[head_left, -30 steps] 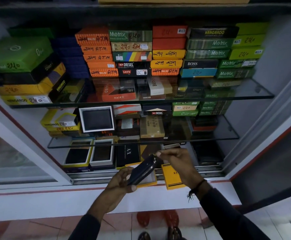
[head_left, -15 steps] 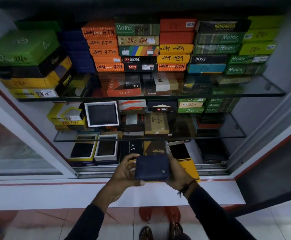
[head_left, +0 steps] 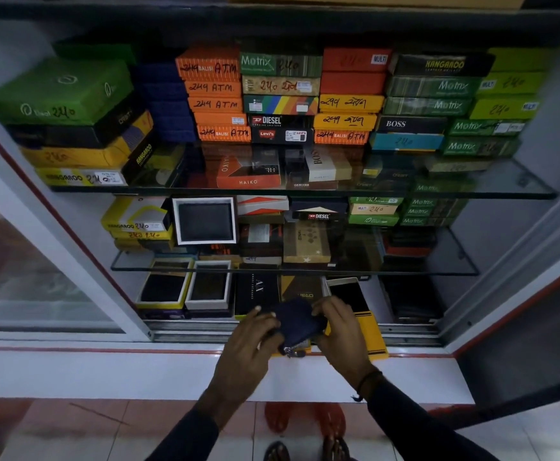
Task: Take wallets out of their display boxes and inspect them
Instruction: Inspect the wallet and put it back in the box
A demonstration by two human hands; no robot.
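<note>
A dark blue zip wallet point(head_left: 300, 322) is held between both hands, low in front of the cabinet's bottom shelf. My left hand point(head_left: 250, 344) grips its left side and my right hand point(head_left: 338, 331) grips its right side. The zipper edge with its metal pull faces down toward me. Under the hands a yellow display box point(head_left: 370, 334) with black stripes lies on the cabinet's sliding track. Its open lid shows a dark inside point(head_left: 348, 294).
Two glass shelves point(head_left: 505, 194) above carry stacks of wallet boxes in orange, green, yellow and black. Open white-framed boxes with dark wallets point(head_left: 205, 221) stand at left. A white ledge point(head_left: 105, 371) runs below the cabinet. A sliding glass door point(head_left: 22, 261) is at left.
The wallet went from tilted with my right hand pulling its zip, to flat between both hands, to now turned with its zipper edge downward. The view shifted slightly.
</note>
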